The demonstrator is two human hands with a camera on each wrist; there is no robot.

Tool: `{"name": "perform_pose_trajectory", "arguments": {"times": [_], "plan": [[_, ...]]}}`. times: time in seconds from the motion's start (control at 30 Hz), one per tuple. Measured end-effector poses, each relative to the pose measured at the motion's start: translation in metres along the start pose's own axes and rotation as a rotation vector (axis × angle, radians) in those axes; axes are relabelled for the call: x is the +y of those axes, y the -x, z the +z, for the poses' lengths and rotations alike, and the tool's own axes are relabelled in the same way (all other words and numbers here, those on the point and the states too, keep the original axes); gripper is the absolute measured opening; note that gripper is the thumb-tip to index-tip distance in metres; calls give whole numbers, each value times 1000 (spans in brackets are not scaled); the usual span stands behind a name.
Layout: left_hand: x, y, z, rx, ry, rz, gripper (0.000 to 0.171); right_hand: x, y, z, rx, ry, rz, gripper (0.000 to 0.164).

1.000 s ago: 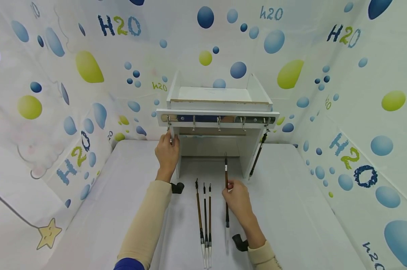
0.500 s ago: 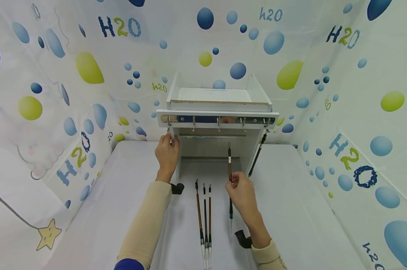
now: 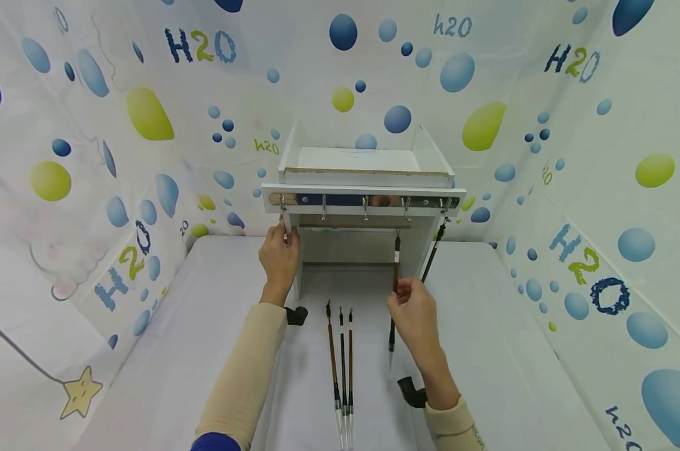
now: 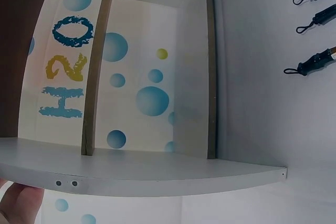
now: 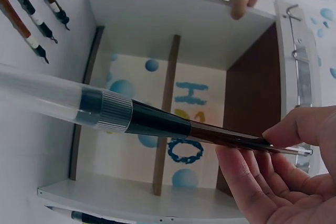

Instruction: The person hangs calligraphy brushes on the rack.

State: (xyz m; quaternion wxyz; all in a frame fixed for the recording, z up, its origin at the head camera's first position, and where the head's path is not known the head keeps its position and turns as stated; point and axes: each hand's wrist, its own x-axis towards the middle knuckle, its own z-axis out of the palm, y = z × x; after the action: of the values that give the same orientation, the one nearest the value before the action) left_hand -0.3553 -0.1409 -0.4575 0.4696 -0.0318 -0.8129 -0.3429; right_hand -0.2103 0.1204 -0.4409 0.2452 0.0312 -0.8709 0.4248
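Observation:
My right hand [image 3: 419, 316] pinches a calligraphy brush [image 3: 396, 258] by its brown handle between thumb and fingers. The brush stands nearly upright, loop end up, just below a hook [image 3: 406, 208] on the rail; whether the loop touches the hook I cannot tell. In the right wrist view its clear cap [image 5: 42, 93] points left. My left hand [image 3: 279, 258] grips the left side panel [image 5: 157, 11] of the white shelf [image 3: 357, 160]. Another brush [image 3: 434, 247] hangs from the rightmost hook. Three capped brushes [image 3: 333, 357] lie side by side on the table.
A metal rail [image 3: 345, 198] with several hooks runs along the shelf's front edge. The shelf stands on a white-covered table [image 3: 216, 351]. Printed H2O cloth [image 3: 340, 69] surrounds it at the back and sides. Dark wrist mounts [image 3: 412, 393] jut beside the wrists.
My right hand has moved up and to the right with the brush, bringing its loop from inside the shelf opening to just below the rail. The left hand has stayed on the panel.

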Motion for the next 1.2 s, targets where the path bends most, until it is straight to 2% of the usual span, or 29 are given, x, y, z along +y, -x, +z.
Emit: {"name": "perform_pose_trajectory", "arguments": {"times": [0.57,0.93,1.2], "plan": [[3,1,-1,14,-9,7,29,1,-16,-8,44,1,-13,25],[1,0,0,10,-3,6,29,3,-23,-7,20,9,6,25],[2,1,-1,34,3,13,29,6,-27,-5,5,17,18,25]]}}
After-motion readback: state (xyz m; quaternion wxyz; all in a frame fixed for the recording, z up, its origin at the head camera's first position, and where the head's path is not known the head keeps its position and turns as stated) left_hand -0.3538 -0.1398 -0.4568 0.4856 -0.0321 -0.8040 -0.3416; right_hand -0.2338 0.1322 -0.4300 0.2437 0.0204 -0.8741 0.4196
